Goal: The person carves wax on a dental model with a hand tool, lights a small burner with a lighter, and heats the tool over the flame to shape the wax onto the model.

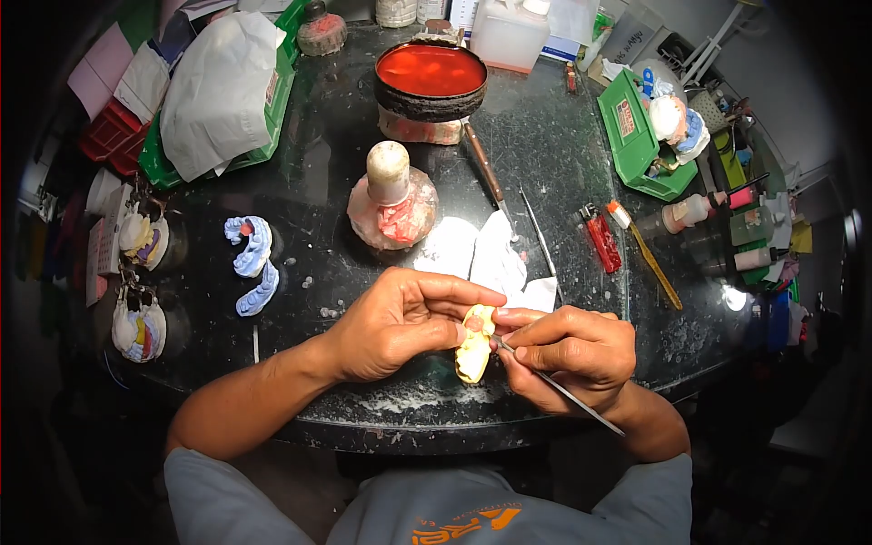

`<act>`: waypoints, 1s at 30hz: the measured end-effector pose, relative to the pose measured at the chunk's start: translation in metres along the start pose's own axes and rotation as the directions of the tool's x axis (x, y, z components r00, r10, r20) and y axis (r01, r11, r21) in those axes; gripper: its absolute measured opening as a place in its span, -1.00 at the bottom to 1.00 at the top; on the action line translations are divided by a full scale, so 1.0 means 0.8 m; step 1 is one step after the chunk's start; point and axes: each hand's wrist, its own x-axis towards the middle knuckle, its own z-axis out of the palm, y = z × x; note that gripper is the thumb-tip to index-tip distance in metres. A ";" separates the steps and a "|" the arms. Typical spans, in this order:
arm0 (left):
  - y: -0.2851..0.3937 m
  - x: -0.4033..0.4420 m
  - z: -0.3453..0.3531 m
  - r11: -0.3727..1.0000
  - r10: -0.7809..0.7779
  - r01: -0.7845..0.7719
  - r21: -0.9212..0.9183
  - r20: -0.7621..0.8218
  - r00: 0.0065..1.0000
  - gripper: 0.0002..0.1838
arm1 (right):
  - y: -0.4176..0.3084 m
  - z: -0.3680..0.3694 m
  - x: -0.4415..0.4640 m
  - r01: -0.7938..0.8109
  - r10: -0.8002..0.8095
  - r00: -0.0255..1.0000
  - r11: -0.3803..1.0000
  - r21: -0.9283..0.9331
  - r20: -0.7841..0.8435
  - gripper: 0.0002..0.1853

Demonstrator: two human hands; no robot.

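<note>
The yellow cast (470, 358), at six o'clock above the tabletop (318, 182), is probably light, stiff and chippable, best held by its thicker sides. The left hand (392, 325) has its fingers clamped on it; the right hand (581, 352) pinches a slim metal tool (574, 398).

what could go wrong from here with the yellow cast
The metal tool in the right hand meets the yellow cast close to the left hand's fingers, so a slip might nick skin or gouge the cast. The cast is held above the table, so a loosened pinch could drop it.
</note>
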 end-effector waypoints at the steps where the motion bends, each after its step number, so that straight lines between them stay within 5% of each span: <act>1: 0.000 0.000 0.000 1.000 0.001 -0.001 0.002 0.000 1.000 -0.52 | 0.000 0.000 0.000 0.001 -0.001 1.000 1.000 0.005 -0.002 -0.82; 8: 0.000 0.000 0.006 0.997 0.053 -0.051 0.062 -0.022 0.998 -0.50 | 0.018 -0.025 0.011 -0.079 0.069 0.963 0.996 -0.028 -0.262 -0.83; 13: -0.001 0.002 0.006 0.990 0.079 -0.077 0.116 -0.014 0.997 -0.49 | 0.034 -0.050 0.011 -0.298 0.238 0.901 0.947 -0.121 -0.362 -0.90; 17: -0.002 0.000 0.010 0.990 0.081 -0.076 0.117 -0.031 0.996 -0.50 | 0.055 -0.064 0.005 -0.322 0.275 0.873 0.945 -0.053 -0.402 -0.47; 21: -0.001 0.000 0.010 0.989 0.089 -0.084 0.125 -0.035 0.995 -0.50 | 0.040 -0.069 0.003 -0.533 0.490 0.778 0.846 0.001 -0.392 -0.40; 25: -0.004 0.001 0.009 0.987 0.120 -0.115 0.116 -0.037 0.992 -0.54 | 0.025 -0.069 0.016 -0.631 0.584 0.769 0.626 -0.459 -0.260 -0.52; 30: -0.003 0.000 0.009 0.988 0.109 -0.105 0.113 -0.036 0.993 -0.54 | 0.029 -0.073 0.013 -0.588 0.671 0.723 0.472 -0.657 -0.165 -0.56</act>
